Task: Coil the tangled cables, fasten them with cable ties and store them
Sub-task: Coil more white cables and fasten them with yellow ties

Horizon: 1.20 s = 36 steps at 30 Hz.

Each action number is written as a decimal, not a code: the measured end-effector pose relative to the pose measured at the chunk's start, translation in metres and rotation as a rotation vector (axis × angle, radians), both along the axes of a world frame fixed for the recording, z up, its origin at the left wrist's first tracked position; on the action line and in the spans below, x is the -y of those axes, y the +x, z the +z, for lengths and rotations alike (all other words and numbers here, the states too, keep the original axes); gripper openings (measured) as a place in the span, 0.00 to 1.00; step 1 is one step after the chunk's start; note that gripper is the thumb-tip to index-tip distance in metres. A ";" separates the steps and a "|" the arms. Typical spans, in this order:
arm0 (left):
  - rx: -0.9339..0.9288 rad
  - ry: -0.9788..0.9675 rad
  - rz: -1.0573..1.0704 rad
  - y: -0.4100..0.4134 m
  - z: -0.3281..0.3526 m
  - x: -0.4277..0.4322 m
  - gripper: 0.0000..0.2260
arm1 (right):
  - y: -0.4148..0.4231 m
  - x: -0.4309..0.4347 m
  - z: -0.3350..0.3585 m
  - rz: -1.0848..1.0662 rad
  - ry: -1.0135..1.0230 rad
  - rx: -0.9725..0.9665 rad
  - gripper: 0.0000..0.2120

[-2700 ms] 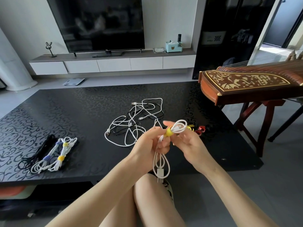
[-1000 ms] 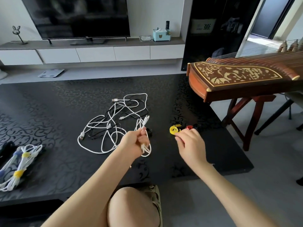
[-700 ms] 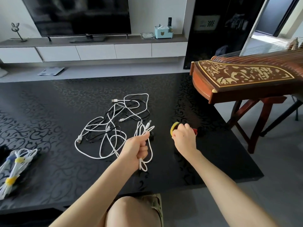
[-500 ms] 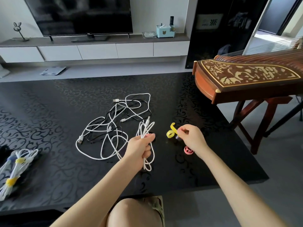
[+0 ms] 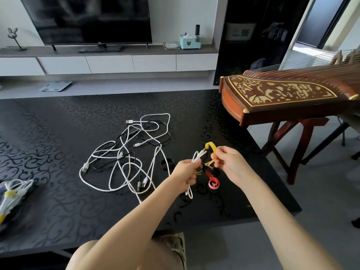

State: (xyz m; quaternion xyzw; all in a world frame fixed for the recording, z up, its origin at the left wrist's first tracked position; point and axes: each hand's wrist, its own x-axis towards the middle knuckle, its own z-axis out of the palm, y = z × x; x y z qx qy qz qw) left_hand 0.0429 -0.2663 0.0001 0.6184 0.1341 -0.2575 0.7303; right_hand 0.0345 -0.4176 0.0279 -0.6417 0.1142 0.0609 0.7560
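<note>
A living room is seen, w/ a glossy black table embossed in a scroll pattern filling the foreground. Approx. at the table's centre a loose tangle of cables is spread: thin white cords w/ metal USB plugs, interlaced w/ flat black ones.

At 4 o'clock from the tangle, a small white cable coil is gripped in the fisted left hand; plug ends stick out above the fist and a narrow loop hangs below. A yellow cable tie, a soft strap arched into a hook shape, is pinched by the right hand, just beside the coil's top end at 3 o'clock.

On the table beneath the hands a red tie is curled into a ring. At the 9 o'clock edge, finished bundles w/ yellow ties are laid. At 2 o'clock a lacquered wooden zither w/ gold inlay is set on a stand.
</note>
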 end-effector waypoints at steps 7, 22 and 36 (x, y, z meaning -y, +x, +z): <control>0.058 0.190 -0.013 0.004 -0.015 0.010 0.12 | 0.006 0.021 -0.008 -0.124 0.164 -0.054 0.10; -0.154 -0.214 0.243 0.016 0.016 -0.008 0.12 | 0.000 0.030 -0.034 -0.064 -1.073 -0.011 0.07; -0.037 -0.117 0.051 -0.005 0.041 -0.009 0.09 | -0.001 -0.017 0.007 -0.208 -0.783 0.325 0.13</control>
